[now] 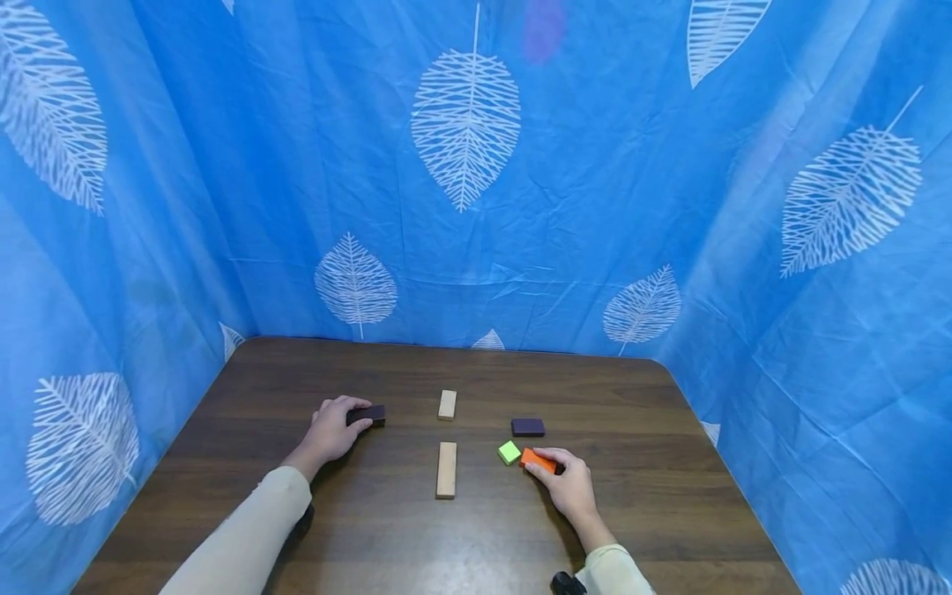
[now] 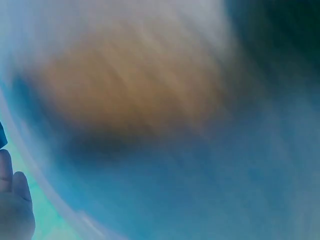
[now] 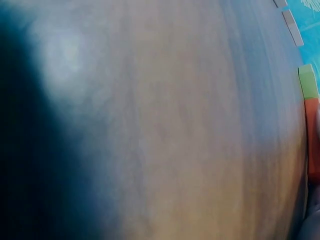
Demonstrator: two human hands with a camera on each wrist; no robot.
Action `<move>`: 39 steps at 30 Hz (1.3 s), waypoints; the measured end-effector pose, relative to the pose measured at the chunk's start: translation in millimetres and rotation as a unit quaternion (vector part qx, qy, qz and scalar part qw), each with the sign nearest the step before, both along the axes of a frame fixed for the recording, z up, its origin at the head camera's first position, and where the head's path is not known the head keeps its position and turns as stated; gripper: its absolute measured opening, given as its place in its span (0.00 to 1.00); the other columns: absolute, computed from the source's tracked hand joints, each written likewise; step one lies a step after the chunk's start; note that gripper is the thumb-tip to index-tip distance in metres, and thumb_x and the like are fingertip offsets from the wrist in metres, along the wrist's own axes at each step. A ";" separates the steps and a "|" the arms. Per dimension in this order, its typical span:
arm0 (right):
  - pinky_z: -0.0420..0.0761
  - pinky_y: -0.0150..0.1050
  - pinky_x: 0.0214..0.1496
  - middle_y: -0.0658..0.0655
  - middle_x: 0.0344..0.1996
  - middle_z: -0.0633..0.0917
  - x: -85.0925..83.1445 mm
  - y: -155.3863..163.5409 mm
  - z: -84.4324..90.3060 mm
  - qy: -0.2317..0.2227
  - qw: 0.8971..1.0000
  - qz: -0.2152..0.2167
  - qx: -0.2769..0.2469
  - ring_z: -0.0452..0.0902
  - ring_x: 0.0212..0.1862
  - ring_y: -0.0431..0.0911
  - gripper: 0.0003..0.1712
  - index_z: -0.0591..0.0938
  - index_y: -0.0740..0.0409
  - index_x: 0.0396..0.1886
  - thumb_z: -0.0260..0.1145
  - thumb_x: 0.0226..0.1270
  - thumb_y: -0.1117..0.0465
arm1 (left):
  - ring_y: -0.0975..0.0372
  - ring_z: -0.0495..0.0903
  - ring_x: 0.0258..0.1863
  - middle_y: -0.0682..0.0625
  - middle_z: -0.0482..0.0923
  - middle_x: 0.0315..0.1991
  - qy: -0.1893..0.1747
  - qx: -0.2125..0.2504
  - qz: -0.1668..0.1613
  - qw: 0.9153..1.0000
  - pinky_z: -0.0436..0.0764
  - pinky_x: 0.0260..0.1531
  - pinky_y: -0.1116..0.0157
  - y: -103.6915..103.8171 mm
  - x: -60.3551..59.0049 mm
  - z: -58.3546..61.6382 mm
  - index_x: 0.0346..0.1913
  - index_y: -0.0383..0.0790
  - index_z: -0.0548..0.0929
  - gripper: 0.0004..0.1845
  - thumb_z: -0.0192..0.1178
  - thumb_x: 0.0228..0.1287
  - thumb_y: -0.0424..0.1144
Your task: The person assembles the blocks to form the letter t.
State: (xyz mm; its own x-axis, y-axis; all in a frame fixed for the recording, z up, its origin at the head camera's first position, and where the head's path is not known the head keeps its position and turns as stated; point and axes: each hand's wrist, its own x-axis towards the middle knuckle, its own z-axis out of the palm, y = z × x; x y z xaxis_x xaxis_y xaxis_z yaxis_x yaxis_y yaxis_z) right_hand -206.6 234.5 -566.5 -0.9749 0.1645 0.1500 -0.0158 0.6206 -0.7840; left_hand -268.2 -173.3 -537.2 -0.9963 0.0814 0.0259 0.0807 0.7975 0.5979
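Note:
On the left of the table, my left hand (image 1: 336,430) holds a dark block (image 1: 375,416) between thumb and fingers. The left wrist view is blurred and catches only part of that hand (image 2: 15,200) at its edge. My right hand (image 1: 571,486) grips an orange block (image 1: 538,460) at the right, thumb on the near side and fingers on the far side. A small lime-green block (image 1: 509,452) lies just left of the orange one. Behind these two is a dark purple block (image 1: 528,427). The right wrist view shows the orange block (image 3: 312,135) close against the green block (image 3: 307,82).
Between the hands lie two pale wooden blocks on the brown table (image 1: 357,529): a short one (image 1: 447,405) farther back and a longer one (image 1: 446,471) nearer. A blue curtain (image 1: 565,165) with white leaf prints surrounds the table's back and sides.

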 end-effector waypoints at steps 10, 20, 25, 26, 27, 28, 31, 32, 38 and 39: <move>0.73 0.47 0.58 0.53 0.44 0.87 0.8 0.4 0.0 -0.002 1.000 -0.001 0.007 0.80 0.51 0.49 0.17 0.88 0.48 0.41 0.76 0.49 0.52 | 0.47 0.66 0.62 0.45 0.73 0.61 -0.002 0.018 -0.016 1.000 0.62 0.60 0.45 34.3 2.5 5.1 0.55 0.49 0.79 0.17 0.60 0.64 0.46; 0.74 0.48 0.57 0.52 0.42 0.87 0.2 1.1 -2.2 0.005 1.000 -0.003 0.009 0.81 0.50 0.49 0.17 0.88 0.48 0.40 0.76 0.48 0.52 | 0.50 0.69 0.59 0.48 0.76 0.59 -0.009 0.019 -0.018 1.000 0.64 0.59 0.47 76.4 10.3 -3.5 0.52 0.51 0.81 0.15 0.63 0.62 0.45; 0.75 0.47 0.56 0.51 0.42 0.87 0.0 0.0 -2.9 0.006 1.000 -0.004 0.011 0.81 0.49 0.48 0.17 0.88 0.47 0.40 0.77 0.48 0.52 | 0.50 0.69 0.59 0.47 0.75 0.59 -0.013 0.029 -0.024 0.999 0.64 0.59 0.47 89.6 12.4 -3.3 0.52 0.50 0.81 0.15 0.62 0.62 0.44; 0.75 0.47 0.56 0.51 0.42 0.87 -0.2 -0.1 -3.1 0.008 1.000 -0.004 0.013 0.81 0.49 0.48 0.17 0.88 0.47 0.40 0.76 0.48 0.52 | 0.50 0.69 0.59 0.47 0.75 0.59 -0.013 0.031 -0.026 0.999 0.64 0.59 0.46 91.6 12.7 -3.1 0.52 0.50 0.81 0.15 0.62 0.62 0.43; 0.75 0.47 0.56 0.52 0.42 0.87 -0.3 -0.2 -3.2 0.010 1.000 -0.003 0.015 0.81 0.49 0.49 0.17 0.88 0.47 0.40 0.76 0.48 0.52 | 0.49 0.69 0.59 0.47 0.75 0.59 -0.013 0.031 -0.027 0.999 0.64 0.59 0.46 93.5 13.1 -2.8 0.52 0.50 0.81 0.15 0.62 0.62 0.43; 0.75 0.48 0.56 0.52 0.42 0.87 -0.4 -0.3 -3.4 0.012 1.000 -0.002 0.017 0.81 0.49 0.49 0.17 0.88 0.47 0.40 0.76 0.48 0.52 | 0.49 0.69 0.59 0.47 0.76 0.59 -0.012 0.029 -0.028 0.999 0.64 0.59 0.47 95.2 13.6 -2.8 0.52 0.49 0.81 0.15 0.62 0.62 0.43; 0.75 0.48 0.56 0.52 0.42 0.87 -0.8 0.0 -3.2 0.010 1.000 0.000 0.016 0.81 0.49 0.49 0.17 0.88 0.48 0.41 0.76 0.48 0.51 | 0.49 0.69 0.59 0.48 0.76 0.58 -0.009 0.024 -0.032 0.999 0.64 0.59 0.47 99.6 14.2 -3.1 0.52 0.49 0.81 0.15 0.62 0.62 0.42; 0.75 0.48 0.56 0.52 0.42 0.87 -0.8 0.1 -3.0 0.009 1.000 0.000 0.016 0.81 0.50 0.49 0.17 0.88 0.48 0.41 0.76 0.49 0.51 | 0.49 0.69 0.59 0.48 0.76 0.58 -0.008 0.022 -0.035 0.999 0.64 0.59 0.47 100.8 14.1 -3.5 0.52 0.49 0.81 0.15 0.62 0.63 0.42; 0.74 0.48 0.57 0.53 0.43 0.87 -0.1 1.4 -1.2 0.002 1.000 0.000 0.010 0.81 0.50 0.50 0.18 0.88 0.48 0.41 0.75 0.49 0.50 | 0.50 0.70 0.58 0.48 0.76 0.57 -0.010 0.014 -0.045 0.999 0.65 0.56 0.48 105.6 13.1 -6.4 0.52 0.49 0.81 0.14 0.62 0.63 0.43; 0.74 0.48 0.57 0.53 0.43 0.87 0.1 1.6 -1.1 0.002 1.000 0.001 0.012 0.81 0.50 0.50 0.18 0.88 0.48 0.41 0.75 0.49 0.51 | 0.50 0.70 0.58 0.49 0.76 0.57 -0.011 0.014 -0.045 0.999 0.65 0.56 0.48 105.9 13.1 -6.6 0.52 0.49 0.82 0.14 0.62 0.63 0.43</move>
State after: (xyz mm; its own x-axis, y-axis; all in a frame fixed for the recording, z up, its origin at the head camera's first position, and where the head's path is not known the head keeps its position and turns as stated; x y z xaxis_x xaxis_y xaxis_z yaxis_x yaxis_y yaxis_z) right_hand -206.4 236.2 -567.6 -0.9744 0.1598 0.1582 -0.0202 0.6387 -0.7692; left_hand -255.1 -67.4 -543.8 -0.9853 0.1707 0.0074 0.1383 0.7710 0.6216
